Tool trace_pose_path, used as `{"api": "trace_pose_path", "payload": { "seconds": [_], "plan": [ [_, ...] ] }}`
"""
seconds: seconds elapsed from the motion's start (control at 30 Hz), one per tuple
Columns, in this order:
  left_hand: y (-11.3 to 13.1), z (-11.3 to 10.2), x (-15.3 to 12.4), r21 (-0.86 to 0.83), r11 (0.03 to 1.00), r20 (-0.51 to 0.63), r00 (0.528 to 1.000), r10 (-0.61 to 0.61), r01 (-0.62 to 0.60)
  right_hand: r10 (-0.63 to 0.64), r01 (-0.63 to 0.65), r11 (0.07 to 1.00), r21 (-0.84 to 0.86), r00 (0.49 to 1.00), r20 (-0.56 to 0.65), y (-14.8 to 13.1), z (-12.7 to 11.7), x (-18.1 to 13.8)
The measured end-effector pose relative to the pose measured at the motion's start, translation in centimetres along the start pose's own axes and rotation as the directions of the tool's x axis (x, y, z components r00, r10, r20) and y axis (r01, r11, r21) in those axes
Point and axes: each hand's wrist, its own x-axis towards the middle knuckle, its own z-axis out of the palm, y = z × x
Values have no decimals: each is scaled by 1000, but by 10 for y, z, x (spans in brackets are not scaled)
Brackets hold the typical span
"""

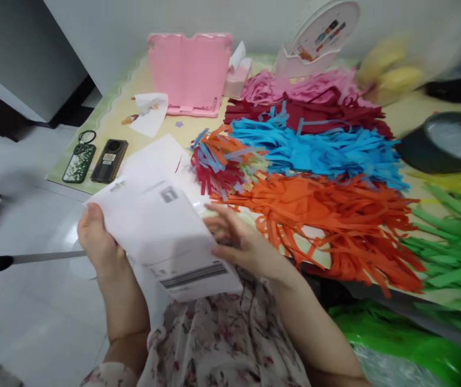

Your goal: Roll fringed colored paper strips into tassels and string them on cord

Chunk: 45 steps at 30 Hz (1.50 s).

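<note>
White printed sheets of paper point(153, 226) are tilted in front of my body, with a small dark square and dark bars printed on the upper one. My left hand point(99, 234) grips their left edge, its thumb on top. By the right edge is my right hand point(240, 239), fingers apart and slightly blurred; its thumb tip meets the paper's edge. Just beyond the fingers lies a mixed bundle of coloured strips point(222, 164). A large heap of orange strips point(327, 215) spreads to the right of it.
Blue strips point(314, 145), dark red strips point(314, 115), pink strips point(306, 86) and green strips point(452, 242) cover the table. A pink stand point(192, 70) is at the back. Two phones point(79, 163) lie at the left. A dark bowl point(419, 142) stands at the right.
</note>
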Motion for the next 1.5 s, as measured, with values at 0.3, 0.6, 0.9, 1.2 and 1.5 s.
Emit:
{"api": "trace_pose_path", "payload": {
  "seconds": [0.3,0.6,0.9,1.2,1.5],
  "plan": [
    [-50,-25,52,-3,1000,-97,995,-26,26,-262,264,658,-705,958,115,-79,31,57],
    [-29,-2,-11,310,784,438,812,384,-538,3,-131,377,-917,990,-141,-11,-33,160],
    [-69,16,-47,481,318,856,516,32,-817,82,-199,482,-854,980,-182,61,-36,149],
    [-66,18,-42,448,374,801,550,234,-812,-338,78,616,-784,925,-173,18,-36,58],
    [-57,24,-41,474,427,754,606,255,-770,-131,107,550,-828,991,41,25,12,-36]
  ]
}}
